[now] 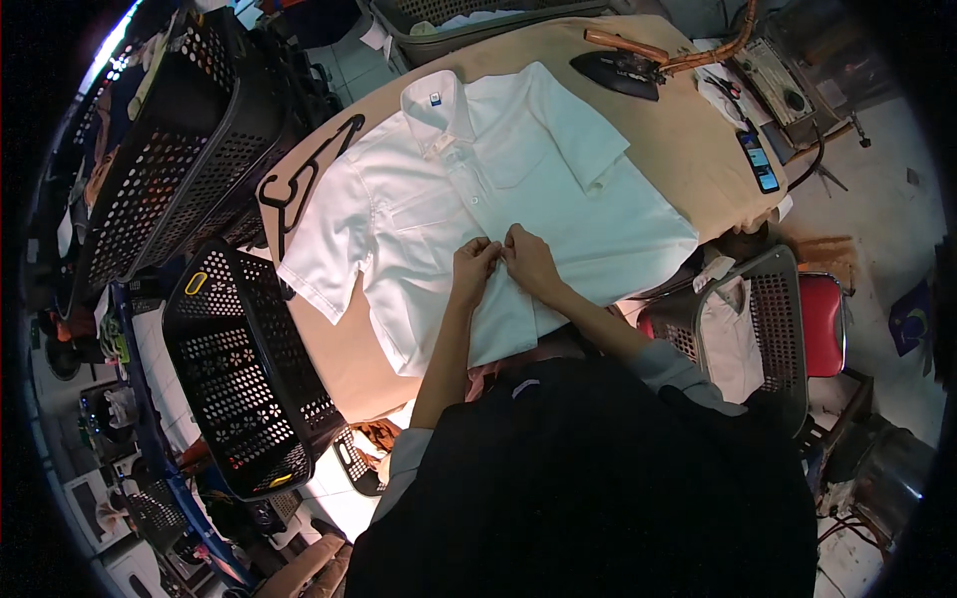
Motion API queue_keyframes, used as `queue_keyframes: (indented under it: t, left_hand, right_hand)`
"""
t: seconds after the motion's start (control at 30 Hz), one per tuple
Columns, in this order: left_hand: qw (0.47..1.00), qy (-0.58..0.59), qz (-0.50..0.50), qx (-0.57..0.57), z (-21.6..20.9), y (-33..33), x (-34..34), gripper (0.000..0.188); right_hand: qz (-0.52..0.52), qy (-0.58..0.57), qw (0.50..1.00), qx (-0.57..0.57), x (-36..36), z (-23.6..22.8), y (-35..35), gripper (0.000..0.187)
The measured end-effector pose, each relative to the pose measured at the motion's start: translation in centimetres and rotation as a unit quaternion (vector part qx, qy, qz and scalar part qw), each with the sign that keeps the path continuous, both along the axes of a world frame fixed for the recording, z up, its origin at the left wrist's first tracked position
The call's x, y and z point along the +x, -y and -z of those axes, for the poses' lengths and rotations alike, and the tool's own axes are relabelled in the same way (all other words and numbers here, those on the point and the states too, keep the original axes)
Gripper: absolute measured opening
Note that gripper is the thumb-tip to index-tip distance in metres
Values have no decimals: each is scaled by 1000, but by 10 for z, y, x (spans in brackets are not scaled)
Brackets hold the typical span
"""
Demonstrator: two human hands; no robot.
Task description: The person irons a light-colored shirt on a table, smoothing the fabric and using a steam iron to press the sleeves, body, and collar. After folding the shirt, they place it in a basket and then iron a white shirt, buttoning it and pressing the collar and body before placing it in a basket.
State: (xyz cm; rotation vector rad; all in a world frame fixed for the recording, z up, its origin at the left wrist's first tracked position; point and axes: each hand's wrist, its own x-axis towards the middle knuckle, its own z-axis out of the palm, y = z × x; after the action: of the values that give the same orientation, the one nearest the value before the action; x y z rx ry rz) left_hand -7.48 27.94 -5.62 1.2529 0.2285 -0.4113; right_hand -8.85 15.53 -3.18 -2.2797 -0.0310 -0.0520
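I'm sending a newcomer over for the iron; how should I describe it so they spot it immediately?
Find the big tan-covered table with the white shirt spread on it. Near its far edge, beyond the shirt's right-hand sleeve, is the iron. Unlike the scissors and smartphone nearby, it has a dark, pointed body and brown handle.

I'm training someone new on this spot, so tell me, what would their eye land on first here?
Probably the white shirt, spread over the beige table, with the left hand and right hand close together, pinching at its front. Next, the dark iron at the table's far right, and the big black basket beside its left edge.
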Motion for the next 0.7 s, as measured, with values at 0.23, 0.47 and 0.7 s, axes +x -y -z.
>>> queue_keyframes:
  t: [0.23, 0.47, 0.7]
  left_hand:
    - [996, 9, -27, 80, -8, 8, 0, 10]
    - [988, 54, -45, 140, 5, 11, 2, 13]
    - [999, 26, -31, -16, -6, 8, 0, 12]
  right_hand:
    - [32, 30, 998, 50, -8, 8, -3, 8]
    - [20, 63, 995, 73, -13, 12, -5, 5]
    - [39, 64, 990, 123, -9, 11, -5, 7]
